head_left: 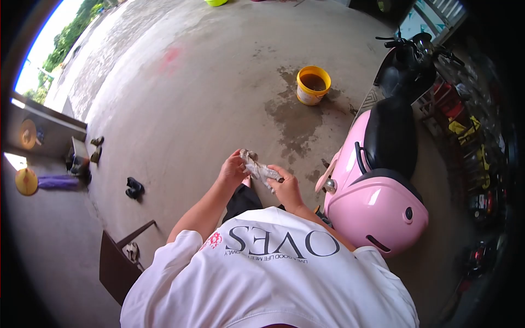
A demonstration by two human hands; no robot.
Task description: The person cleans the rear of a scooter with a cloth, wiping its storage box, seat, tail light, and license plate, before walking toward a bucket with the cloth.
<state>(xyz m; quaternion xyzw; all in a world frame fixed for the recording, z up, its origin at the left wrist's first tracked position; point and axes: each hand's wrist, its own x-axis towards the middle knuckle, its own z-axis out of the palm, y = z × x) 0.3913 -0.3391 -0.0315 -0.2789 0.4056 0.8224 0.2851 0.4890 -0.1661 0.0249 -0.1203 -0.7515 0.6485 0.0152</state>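
A crumpled white cloth (259, 169) with brownish patches hangs between my two hands, in front of my white shirt. My left hand (233, 168) grips its upper left end with fingers closed. At the cloth's right end, my right hand (286, 186) pinches it between thumb and fingers. Beyond my hands, a yellow bucket (309, 98) holding brown liquid stands on the concrete floor, with wet patches around it.
On the right a pink scooter (350, 180) with a black seat is parked close by. Cluttered shelves (470, 131) line the far right. Dark shoes (134, 188) lie at the left, near a brown wooden piece of furniture (116, 268).
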